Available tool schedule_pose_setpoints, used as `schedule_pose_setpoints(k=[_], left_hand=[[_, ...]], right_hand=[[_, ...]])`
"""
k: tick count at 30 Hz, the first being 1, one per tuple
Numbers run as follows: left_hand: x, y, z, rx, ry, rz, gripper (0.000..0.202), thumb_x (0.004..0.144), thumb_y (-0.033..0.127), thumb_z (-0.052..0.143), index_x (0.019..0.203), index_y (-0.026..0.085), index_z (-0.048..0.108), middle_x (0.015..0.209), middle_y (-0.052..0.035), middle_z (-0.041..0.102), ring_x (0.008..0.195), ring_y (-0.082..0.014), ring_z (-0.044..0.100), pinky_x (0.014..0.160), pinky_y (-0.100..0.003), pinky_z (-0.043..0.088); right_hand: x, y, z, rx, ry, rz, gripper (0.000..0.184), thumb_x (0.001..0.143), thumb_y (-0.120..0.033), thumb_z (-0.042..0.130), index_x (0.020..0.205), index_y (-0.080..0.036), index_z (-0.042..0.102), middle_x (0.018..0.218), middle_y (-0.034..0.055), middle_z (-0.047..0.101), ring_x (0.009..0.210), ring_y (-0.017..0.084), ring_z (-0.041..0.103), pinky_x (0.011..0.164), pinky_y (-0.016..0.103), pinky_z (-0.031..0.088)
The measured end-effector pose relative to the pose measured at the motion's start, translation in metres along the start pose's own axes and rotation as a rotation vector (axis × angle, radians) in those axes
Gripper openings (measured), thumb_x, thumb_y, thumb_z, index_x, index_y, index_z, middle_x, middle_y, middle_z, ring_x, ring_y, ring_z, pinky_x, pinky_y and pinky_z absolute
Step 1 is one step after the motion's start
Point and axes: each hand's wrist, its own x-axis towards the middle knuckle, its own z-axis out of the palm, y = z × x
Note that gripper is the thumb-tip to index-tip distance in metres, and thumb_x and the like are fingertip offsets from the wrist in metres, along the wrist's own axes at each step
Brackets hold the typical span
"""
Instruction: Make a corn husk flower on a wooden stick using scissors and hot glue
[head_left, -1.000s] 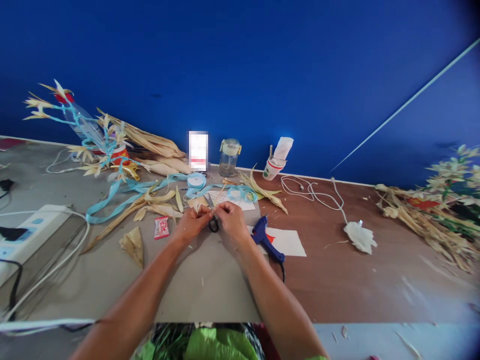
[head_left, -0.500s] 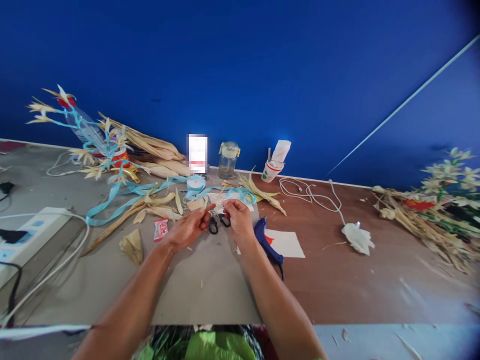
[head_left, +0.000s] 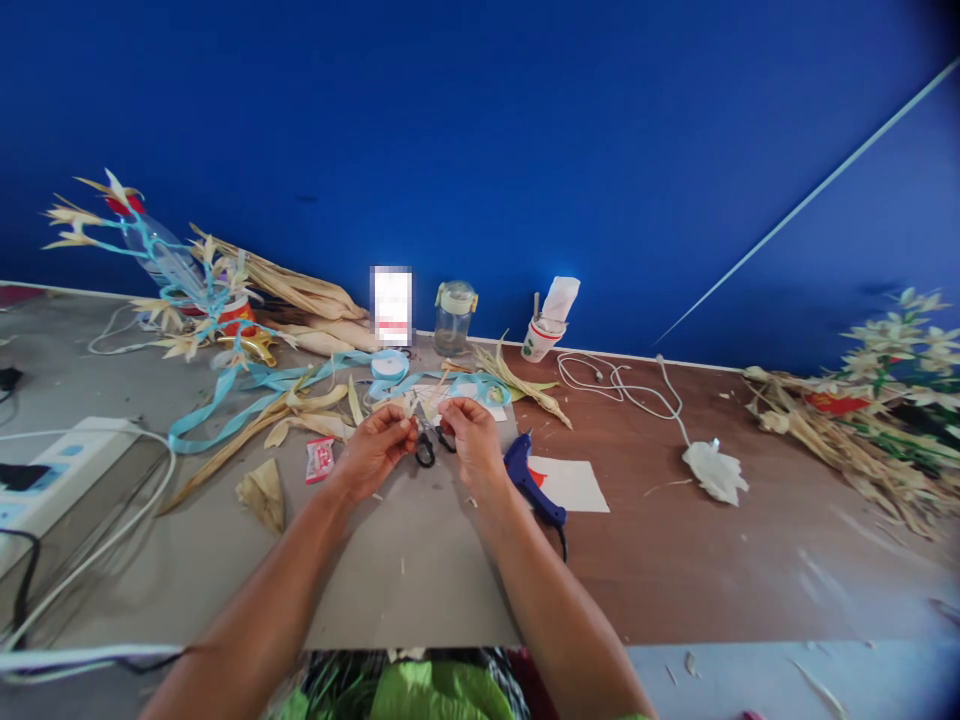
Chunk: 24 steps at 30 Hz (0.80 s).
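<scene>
"So, where are the scissors [head_left: 424, 437]?"
"Between your left hand [head_left: 379, 448] and right hand [head_left: 472, 440], fingers curled; whether pinching, I can't tell."
"Edges?"
"From them, the table edge [head_left: 412, 640] lies well toward you; glue gun [head_left: 534, 484], right."

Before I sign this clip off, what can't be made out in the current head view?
All in the head view:
- What, if anything, the fingertips of the left hand and right hand pinch: too small and pale.
- The scissors' full outline: one black handle is partly behind the right hand.
- The bright upright panel's content: pixelated.
- The power strip's far end: cut off by the left edge.
</scene>
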Motion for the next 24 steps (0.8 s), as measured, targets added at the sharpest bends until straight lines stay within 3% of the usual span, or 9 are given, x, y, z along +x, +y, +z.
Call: schedule_pose_setpoints(k=[5,13,19,24], left_hand=[[0.0018,-0.0013,-0.0029,-0.043,0.04,0.026,0.019,0.067,0.017,0.075,0.075,0.015,0.058,0.069,-0.0001,0.061,0.055,-0.0056,0.051,0.054,-0.017,0.042],[0.002,-0.0027,-0.0036,-0.046,0.01,-0.005,0.018,0.067,0.015,0.074,0.075,0.015,0.058,0.072,-0.0025,0.065,0.059,-0.0084,0.056,0.059,-0.02,0.047],[0.0005,0.0013,0.0015,-0.1,0.038,-0.001,0.016,0.066,0.011,0.073,0.075,0.014,0.06,0.068,-0.0001,0.06,0.053,-0.0033,0.046,0.05,-0.014,0.038],[0.0001,0.0046,0.0019,-0.085,0.022,-0.023,0.019,0.067,0.016,0.074,0.083,0.011,0.065,0.063,0.0025,0.052,0.051,-0.0023,0.042,0.052,-0.014,0.038]], right_hand=[[-0.0017,0.0024,0.0017,0.035,-0.019,-0.001,0.019,0.063,-0.033,0.065,0.062,-0.017,0.055,0.052,-0.0075,0.046,0.049,0.006,0.036,0.052,0.021,0.029],[-0.004,0.0052,0.0035,0.035,-0.023,-0.021,0.019,0.064,-0.032,0.066,0.06,-0.018,0.055,0.051,-0.0076,0.044,0.049,0.007,0.034,0.051,0.022,0.027],[-0.004,0.0054,0.0041,0.026,-0.024,-0.014,0.017,0.065,-0.032,0.065,0.061,-0.018,0.055,0.049,-0.0081,0.042,0.049,0.007,0.032,0.05,0.023,0.025],[-0.0035,0.0057,0.0029,0.009,-0.035,0.0,0.018,0.064,-0.033,0.065,0.062,-0.018,0.056,0.05,-0.008,0.042,0.049,0.007,0.032,0.05,0.022,0.025]])
